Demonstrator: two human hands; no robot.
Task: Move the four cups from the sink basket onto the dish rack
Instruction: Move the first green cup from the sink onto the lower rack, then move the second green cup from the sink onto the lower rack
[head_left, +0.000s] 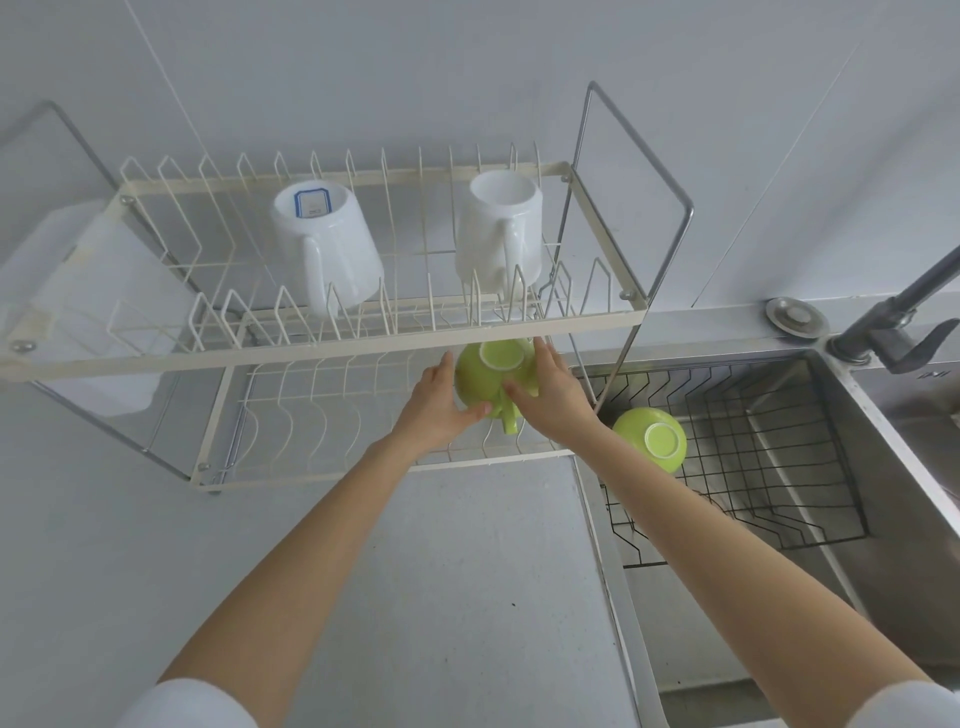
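Note:
Two white mugs stand upside down on the upper tier of the cream wire dish rack (332, 345), one at the left (324, 249) and one at the right (501, 228). On the lower tier's right end, a green cup (485, 376) sits upside down with its handle toward me. My left hand (441, 402) and my right hand (545, 395) hold it from both sides. A second green cup (649, 439) lies upside down in the black wire sink basket (779, 441).
A steel sink (893, 467) holds the basket, with a grey faucet (893, 322) at its far right corner. A white cutting board (88, 291) leans behind the rack's left end. A white counter (467, 571) lies in front of the rack.

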